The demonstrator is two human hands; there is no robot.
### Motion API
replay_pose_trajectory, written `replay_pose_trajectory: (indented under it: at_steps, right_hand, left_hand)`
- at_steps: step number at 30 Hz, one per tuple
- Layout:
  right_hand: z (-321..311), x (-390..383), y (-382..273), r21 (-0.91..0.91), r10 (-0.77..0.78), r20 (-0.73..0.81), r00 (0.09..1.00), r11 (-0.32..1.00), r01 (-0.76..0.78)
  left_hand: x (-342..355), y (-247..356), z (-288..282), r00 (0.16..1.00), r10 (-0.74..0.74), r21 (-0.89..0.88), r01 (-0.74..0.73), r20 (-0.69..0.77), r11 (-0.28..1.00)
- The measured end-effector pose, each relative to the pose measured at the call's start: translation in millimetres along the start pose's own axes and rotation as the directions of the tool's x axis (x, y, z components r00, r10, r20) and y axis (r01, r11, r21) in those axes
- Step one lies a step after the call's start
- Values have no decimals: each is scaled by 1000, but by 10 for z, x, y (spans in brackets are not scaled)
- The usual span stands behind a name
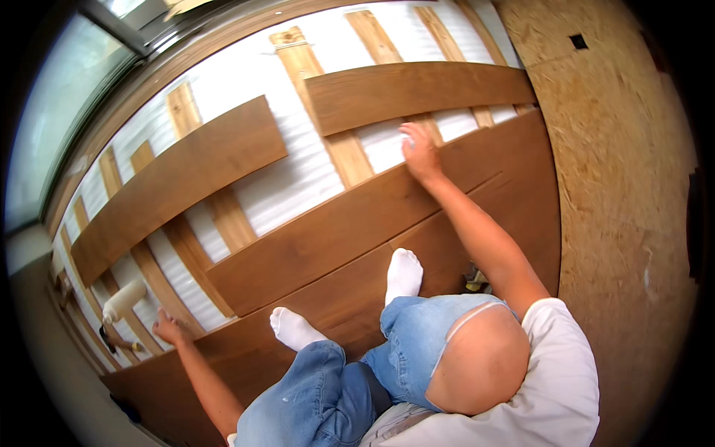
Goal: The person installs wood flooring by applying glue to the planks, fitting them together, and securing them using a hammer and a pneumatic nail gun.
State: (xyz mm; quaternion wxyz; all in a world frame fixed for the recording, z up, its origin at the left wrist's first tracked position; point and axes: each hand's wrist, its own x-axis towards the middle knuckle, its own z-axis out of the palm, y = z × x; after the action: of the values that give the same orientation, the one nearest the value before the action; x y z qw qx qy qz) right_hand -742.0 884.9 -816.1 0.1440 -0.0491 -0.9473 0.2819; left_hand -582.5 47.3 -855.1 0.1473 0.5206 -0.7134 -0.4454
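Observation:
My right hand [421, 154] is at the far edge of a brown floor plank [328, 232], its fingers apart and reaching past that edge over the white foam sheet. My left hand [171, 328] is low on the left by the laid floorboards' far edge, fingers apart and nothing seen in them. Beside it lie a white cylindrical bottle [124, 301] and a hammer [123, 341]. Two loose brown planks rest across the wooden battens beyond: a left plank [179, 186] and a right plank [417, 91].
Pale wooden battens [298, 59] run over white foam sheeting [279, 186]. Bare particle board [618, 186] covers the right side. A glass door [71, 112] stands at the upper left. A small yellow-and-black tool [475, 279] lies beside my right leg. My socked feet are on the laid boards.

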Motion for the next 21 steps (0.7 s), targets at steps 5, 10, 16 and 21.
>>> replay_pose_trajectory:
  at_steps: [5, 10, 16, 21]
  right_hand:
    - [-250, -836, -638, 73, -63, 121, 991, 996, 54]
    - [-143, -1221, -977, 258, -89, 163, 983, 965, 45]
    - [-160, -1446, -1126, 333, -110, 246, 963, 943, 23]
    - [-84, -1303, -1532, 450, -174, 374, 911, 893, -14]
  left_hand:
    - [326, 396, 204, 980, 122, 164, -97, -155, 982]
    - [1015, 623, 35, 939, 340, -173, -328, 43, 929]
    - [431, 1023, 348, 919, 369, -104, -384, -139, 917]
    - [-1325, 1723, 493, 823, 566, -472, -484, 41, 737]
